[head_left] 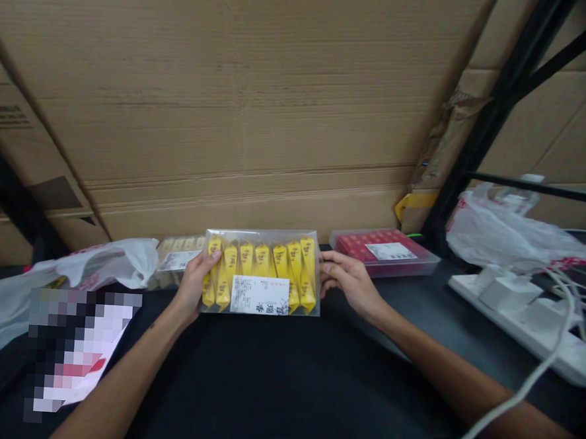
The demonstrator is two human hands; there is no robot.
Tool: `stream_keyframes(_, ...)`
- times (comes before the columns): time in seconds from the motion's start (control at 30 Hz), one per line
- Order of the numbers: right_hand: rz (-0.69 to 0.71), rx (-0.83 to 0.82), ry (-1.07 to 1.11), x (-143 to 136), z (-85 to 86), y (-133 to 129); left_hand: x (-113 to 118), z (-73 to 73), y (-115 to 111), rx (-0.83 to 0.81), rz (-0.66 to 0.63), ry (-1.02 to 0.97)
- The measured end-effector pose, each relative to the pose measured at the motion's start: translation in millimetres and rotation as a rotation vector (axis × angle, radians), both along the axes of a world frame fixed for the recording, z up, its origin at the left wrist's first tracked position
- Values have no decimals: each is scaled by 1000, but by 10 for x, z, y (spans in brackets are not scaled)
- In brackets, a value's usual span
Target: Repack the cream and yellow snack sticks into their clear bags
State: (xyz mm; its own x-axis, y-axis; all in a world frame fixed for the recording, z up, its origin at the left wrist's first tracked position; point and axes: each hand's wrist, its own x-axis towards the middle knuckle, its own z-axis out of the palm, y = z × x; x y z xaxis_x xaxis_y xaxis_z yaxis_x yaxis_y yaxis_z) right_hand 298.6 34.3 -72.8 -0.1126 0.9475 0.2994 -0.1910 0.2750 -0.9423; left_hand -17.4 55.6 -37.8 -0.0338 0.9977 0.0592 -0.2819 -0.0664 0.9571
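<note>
Between my hands is a clear plastic box of yellow-wrapped pieces, tilted so its top faces me, with a white printed label on its lower front. My left hand grips the box's left side, thumb on top and the other fingers hidden behind it. At the right side, my right hand has its fingers curled against the box's edge; part of the fingertips is hidden. Behind on the left lies a clear box of pale wrapped pieces, partly covered. A box of red-wrapped pieces with a white label lies behind my right hand.
White plastic bags lie at the left and right. A white power strip with plugs sits at the right, and its white cable crosses my right forearm. Cardboard stands behind the dark table.
</note>
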Motion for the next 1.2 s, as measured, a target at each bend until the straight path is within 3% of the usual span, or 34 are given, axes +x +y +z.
stream_keyframes(0.23,-49,-102,96,-21,33,8,13,35,-25,-91,-28,-118)
stream_keyframes(0.5,-276,132,48,59,86,47,26,19,-12,-81,-27,-144)
stream_keyframes(0.77,-200,169,-77,102,91,-8,56,24,-11,-70,29,-75)
stream_keyframes(1.0,-139,44,66,57,80,-36,126,45,-75,-49,48,-63)
stream_keyframes(1.2,-340,28,-101,22,63,-25,171,38,-102,-48,75,-11)
